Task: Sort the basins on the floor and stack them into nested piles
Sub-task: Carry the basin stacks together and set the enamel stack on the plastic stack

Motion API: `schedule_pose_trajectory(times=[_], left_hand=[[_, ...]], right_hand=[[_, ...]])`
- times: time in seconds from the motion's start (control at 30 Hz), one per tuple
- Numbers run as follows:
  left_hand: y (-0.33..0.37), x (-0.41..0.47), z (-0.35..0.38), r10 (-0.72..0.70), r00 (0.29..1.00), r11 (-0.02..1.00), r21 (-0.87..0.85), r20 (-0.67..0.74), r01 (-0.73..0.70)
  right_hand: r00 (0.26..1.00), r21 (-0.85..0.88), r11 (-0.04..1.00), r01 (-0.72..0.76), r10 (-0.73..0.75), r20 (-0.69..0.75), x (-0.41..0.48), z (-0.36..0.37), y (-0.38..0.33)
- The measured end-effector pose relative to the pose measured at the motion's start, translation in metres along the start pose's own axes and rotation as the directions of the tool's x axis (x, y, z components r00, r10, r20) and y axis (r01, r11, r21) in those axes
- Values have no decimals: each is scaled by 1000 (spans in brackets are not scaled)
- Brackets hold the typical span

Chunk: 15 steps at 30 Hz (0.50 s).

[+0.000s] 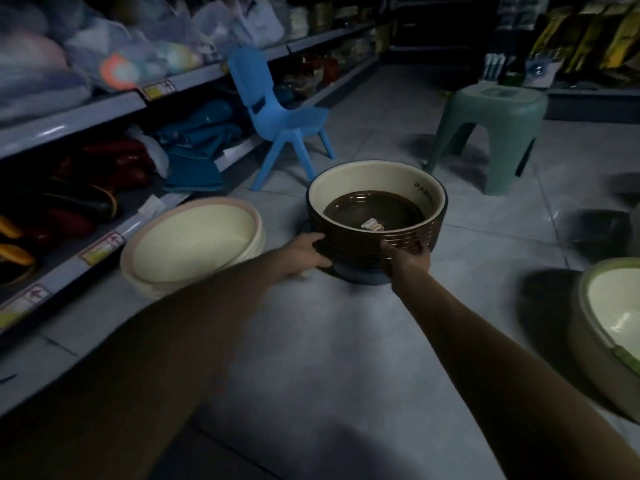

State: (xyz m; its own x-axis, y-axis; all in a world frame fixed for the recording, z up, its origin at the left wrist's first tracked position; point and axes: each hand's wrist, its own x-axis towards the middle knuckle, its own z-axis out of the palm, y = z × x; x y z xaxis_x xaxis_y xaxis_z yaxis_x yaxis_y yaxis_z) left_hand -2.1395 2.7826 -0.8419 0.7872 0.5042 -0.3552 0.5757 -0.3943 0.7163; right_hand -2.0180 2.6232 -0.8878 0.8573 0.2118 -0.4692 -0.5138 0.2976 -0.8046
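While one cream pile (194,244) and one green basin (613,306) lie aside, left hand (304,252) and right hand (410,254) grasp the brown pile (346,235) between them.

Two bare arms in view, left grip (304,252) and right grip (408,253) both uncovered. Forearms bare right to the frame edge. Dim light, finer detail unreadable.

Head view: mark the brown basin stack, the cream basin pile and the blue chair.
brown basin stack (353,245): head view, on the ribbed outer wall between the two hands.
cream basin pile (194,247): head view, on the inner floor of the top basin.
blue chair (294,116): head view, on the seat.
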Motion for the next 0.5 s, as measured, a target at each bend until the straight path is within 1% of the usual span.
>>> schedule_pose_trajectory(times=[0.03, 0.1, 0.17, 0.23, 0.33, 0.43, 0.5], left_hand=[[0, -4, -14, 11, 1000, 998, 66, -14, -10], [-1, -14, -42, 4, 1000, 990, 144, -26, 0], [-5, -23, -69, -40, 999, 975, 218, -34, 47], [-19, -30, -95, -53, 996, 967, 246, -69, 69], [-52, -45, -128, -63, 990, 969, 231, -124, 91], [-98, -61, -156, -153, 976, 981, 98, -158, 169], [-135, -66, -167, -223, 950, 974, -2, -219, 228]], right_hand=[[1000, -74, 997, 13, -12, 8, 0, -1, 4], [999, -189, 982, 4, 3, 40, -7, 3, 11], [994, -303, 952, -39, 69, 89, -20, 13, 13], [976, -445, 895, -48, 137, 171, -32, 28, 16], [938, -641, 767, 13, 212, 273, -51, 56, 30], [903, -715, 698, 43, 280, 327, -66, 89, 49], [882, -735, 677, 47, 317, 349, -76, 112, 64]])
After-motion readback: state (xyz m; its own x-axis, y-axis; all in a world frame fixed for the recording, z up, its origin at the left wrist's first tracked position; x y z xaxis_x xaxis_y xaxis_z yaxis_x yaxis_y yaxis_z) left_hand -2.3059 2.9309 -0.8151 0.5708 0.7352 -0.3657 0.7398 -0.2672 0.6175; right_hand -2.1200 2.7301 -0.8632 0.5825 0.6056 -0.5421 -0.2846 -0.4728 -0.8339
